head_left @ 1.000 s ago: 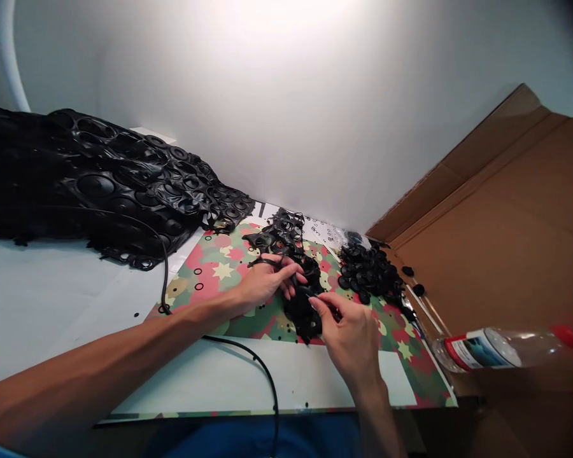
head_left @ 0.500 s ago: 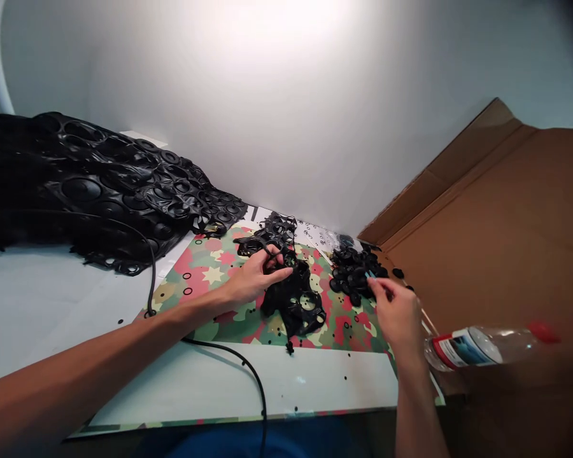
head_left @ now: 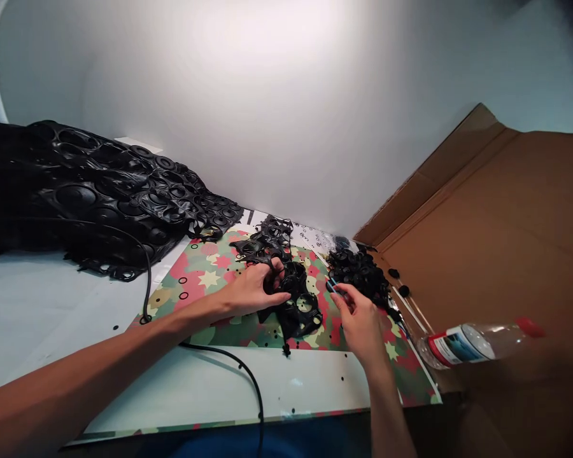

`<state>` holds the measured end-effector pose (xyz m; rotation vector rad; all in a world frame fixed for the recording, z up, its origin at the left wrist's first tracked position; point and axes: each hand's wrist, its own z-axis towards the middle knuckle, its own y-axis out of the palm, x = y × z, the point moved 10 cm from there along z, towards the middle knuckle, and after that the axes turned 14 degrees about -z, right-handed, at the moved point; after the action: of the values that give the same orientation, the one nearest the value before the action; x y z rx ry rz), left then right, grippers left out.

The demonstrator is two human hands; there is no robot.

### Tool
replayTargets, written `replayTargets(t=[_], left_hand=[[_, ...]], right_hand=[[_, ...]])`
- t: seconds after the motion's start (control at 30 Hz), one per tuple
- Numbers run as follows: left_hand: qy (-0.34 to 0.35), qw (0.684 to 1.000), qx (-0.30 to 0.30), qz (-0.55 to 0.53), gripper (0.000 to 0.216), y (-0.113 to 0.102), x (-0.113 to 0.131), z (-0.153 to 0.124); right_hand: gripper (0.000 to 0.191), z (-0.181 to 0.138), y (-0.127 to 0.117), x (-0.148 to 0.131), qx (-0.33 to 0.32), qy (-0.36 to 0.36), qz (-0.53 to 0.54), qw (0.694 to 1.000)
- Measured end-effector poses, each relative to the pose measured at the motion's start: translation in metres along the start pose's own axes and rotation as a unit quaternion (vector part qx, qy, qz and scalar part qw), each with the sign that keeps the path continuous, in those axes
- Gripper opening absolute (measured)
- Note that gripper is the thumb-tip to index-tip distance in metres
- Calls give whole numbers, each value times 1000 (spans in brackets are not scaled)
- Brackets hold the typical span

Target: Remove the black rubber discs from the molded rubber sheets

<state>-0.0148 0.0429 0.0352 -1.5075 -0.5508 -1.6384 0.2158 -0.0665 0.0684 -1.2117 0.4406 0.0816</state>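
Note:
My left hand (head_left: 255,289) is closed on a black rubber web sheet (head_left: 296,308) with round holes, pinning it on the star-patterned mat (head_left: 210,270). My right hand (head_left: 360,318) is closed in a pinch on a small blue-tipped tool (head_left: 332,285), just right of the web sheet. A pile of black rubber rings (head_left: 360,273) lies beyond the right hand, close to its fingertips.
A big stack of black rubber sheets (head_left: 95,191) fills the left rear. A black cable (head_left: 219,356) runs across the white table. More web scraps (head_left: 267,235) lie at the mat's far end. A cardboard box (head_left: 496,242) and a plastic bottle (head_left: 472,343) stand at the right.
My right hand went from the web sheet out to the ring pile, then came back toward the sheet. My left hand kept its hold on the sheet.

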Motion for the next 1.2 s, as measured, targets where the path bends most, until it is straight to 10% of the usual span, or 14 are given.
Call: replayTargets(t=[0.6,1.2], left_hand=[[-56,938,-24,-342,50,0,-17,5],[-117,957,16,-265,53,-4,-22,-2]], right_hand=[[40,-12,38,-60,-102,-54,139,984],[54,-16,47,-53,-99,-14,165,981]])
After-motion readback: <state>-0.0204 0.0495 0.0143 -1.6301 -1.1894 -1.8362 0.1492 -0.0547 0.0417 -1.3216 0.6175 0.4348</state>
